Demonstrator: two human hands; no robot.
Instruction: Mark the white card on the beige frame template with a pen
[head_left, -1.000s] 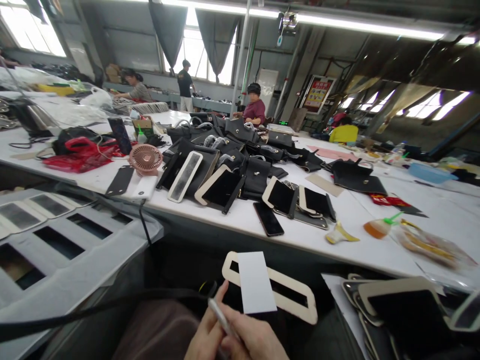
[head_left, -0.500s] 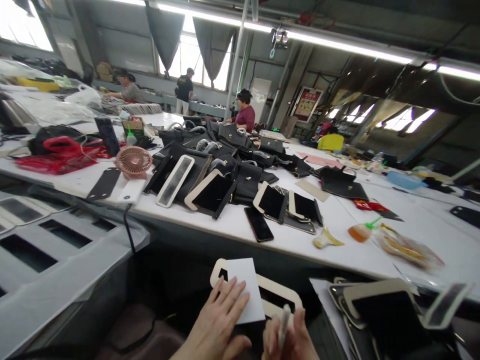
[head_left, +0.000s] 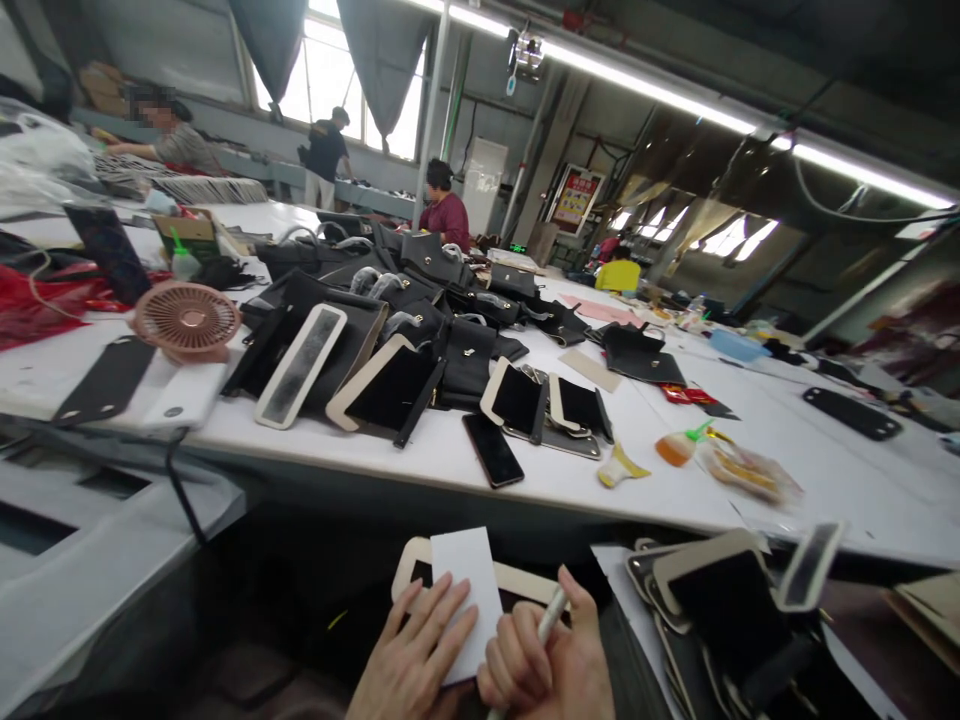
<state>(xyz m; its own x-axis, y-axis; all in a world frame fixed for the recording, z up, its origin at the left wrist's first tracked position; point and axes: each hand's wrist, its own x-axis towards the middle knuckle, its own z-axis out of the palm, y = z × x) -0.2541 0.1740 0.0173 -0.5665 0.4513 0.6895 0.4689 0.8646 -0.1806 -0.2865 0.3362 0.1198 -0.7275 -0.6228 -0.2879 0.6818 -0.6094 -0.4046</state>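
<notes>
From where I stand, the worker's L hand (head_left: 420, 645) is spread flat, palm down, fingers nearly straight & a bit apart, pressing on a white card (head_left: 466, 562) w/o gripping it. Card lies under those fingers, its top end poking out beyond the tips, across a cream-edged frame (head_left: 529, 582). R hand (head_left: 551, 655) is just beside the card's R edge: fingers curled tight round a slim pale rod (head_left: 553, 614), thumb up. V. dark below, so can't tell what the frame rests on. Phone (head_left: 493, 450) sits near the table (head_left: 420, 470) edge, beyond both hands; cream-edged pieces (head_left: 712, 595) are piled off to the R.
</notes>
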